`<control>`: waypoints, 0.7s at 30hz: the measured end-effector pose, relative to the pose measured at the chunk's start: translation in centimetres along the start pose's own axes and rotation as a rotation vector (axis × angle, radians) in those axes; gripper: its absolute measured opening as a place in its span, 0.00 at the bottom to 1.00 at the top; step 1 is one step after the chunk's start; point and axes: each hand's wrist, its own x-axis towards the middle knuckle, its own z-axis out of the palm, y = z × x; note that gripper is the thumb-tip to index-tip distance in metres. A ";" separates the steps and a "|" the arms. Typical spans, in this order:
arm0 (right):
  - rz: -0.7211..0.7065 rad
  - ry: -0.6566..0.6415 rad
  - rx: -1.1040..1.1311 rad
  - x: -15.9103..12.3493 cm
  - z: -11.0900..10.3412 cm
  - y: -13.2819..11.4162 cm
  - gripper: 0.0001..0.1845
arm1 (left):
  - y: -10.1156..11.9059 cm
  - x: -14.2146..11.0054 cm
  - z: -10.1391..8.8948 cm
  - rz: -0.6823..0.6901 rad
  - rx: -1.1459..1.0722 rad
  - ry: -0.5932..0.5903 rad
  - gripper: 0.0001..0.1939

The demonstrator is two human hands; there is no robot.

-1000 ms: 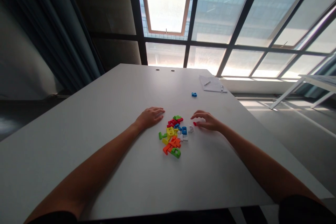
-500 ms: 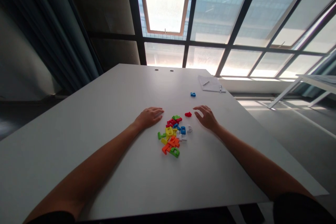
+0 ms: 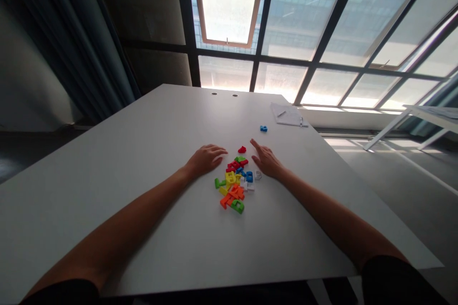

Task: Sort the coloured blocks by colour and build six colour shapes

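Observation:
A loose pile of coloured plastic letter pieces (image 3: 232, 185) in red, green, yellow, orange, blue and white lies near the middle of the white table (image 3: 107, 209). My left hand (image 3: 206, 160) rests palm down just left of the pile, touching nothing but the table. My right hand (image 3: 265, 162) lies open to the right of the pile, its fingers pointing up and to the left. A single red piece (image 3: 242, 149) sits apart, beyond the pile and between my hands. A small blue piece (image 3: 264, 128) lies farther off.
A white sheet of paper (image 3: 288, 115) with a pen on it lies near the table's far right corner. Two small holes (image 3: 224, 95) mark the far edge. Another white table (image 3: 432, 116) stands at the right, below tall windows; a dark curtain hangs at the left.
The red piece has slid left and farther from me, away from my right hand. My right hand has moved left toward the pile. My left hand has stayed nearly still.

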 end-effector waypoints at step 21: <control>-0.114 -0.069 -0.016 -0.3 -0.4 -0.2 0.23 | 1.7 0.8 1.7 -0.211 0.125 -0.015 0.31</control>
